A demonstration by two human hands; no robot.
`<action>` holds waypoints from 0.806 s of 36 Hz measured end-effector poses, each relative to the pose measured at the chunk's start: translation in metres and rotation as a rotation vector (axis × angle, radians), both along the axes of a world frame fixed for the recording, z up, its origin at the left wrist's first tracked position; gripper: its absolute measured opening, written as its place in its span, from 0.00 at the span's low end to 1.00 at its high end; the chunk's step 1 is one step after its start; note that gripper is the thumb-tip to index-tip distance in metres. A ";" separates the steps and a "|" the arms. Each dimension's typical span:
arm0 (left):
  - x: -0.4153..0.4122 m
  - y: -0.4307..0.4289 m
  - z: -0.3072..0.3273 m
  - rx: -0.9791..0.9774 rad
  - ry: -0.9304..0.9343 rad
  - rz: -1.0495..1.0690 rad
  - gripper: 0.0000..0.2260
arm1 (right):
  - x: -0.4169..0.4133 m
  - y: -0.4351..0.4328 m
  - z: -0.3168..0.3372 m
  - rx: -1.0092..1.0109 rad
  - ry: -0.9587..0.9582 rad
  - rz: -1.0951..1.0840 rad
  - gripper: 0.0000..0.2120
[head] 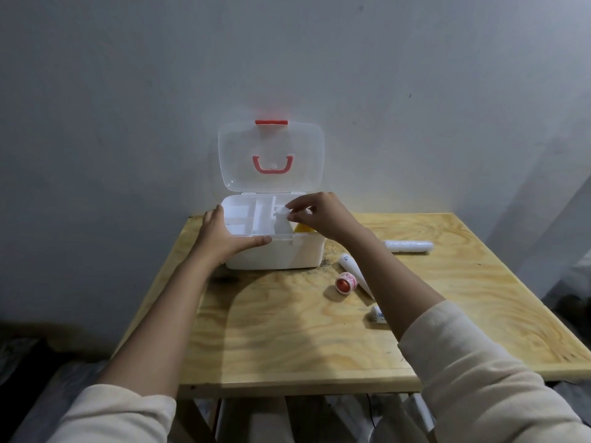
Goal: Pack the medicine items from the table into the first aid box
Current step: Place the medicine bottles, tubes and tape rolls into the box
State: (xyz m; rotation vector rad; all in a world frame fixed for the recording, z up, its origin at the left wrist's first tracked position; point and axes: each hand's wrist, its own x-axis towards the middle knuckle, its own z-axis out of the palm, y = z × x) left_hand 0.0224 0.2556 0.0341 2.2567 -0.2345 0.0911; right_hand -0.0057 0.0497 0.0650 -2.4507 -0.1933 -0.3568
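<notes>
A white first aid box (pixel 275 255) stands open at the back of the wooden table (pixel 287 330), its clear lid (pixel 271 155) with a red handle leaning against the wall. A white divided tray (pixel 252 219) sits in the top of the box. My left hand (pixel 220 235) grips the box's front left rim. My right hand (pixel 319 214) hovers over the box's right side, fingers pinched on a small white item (pixel 292 215). Something yellow (pixel 302 229) shows inside the box below that hand.
To the right of the box lie a white roll (pixel 409 246), a white tube (pixel 353 270), a small red-capped jar (pixel 345 282) and another small white tube (pixel 379 314) partly hidden by my right forearm. The wall is right behind the box.
</notes>
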 end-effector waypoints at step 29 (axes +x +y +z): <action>0.000 -0.002 -0.015 -0.091 -0.027 0.053 0.49 | -0.019 -0.003 -0.005 0.037 -0.040 -0.062 0.15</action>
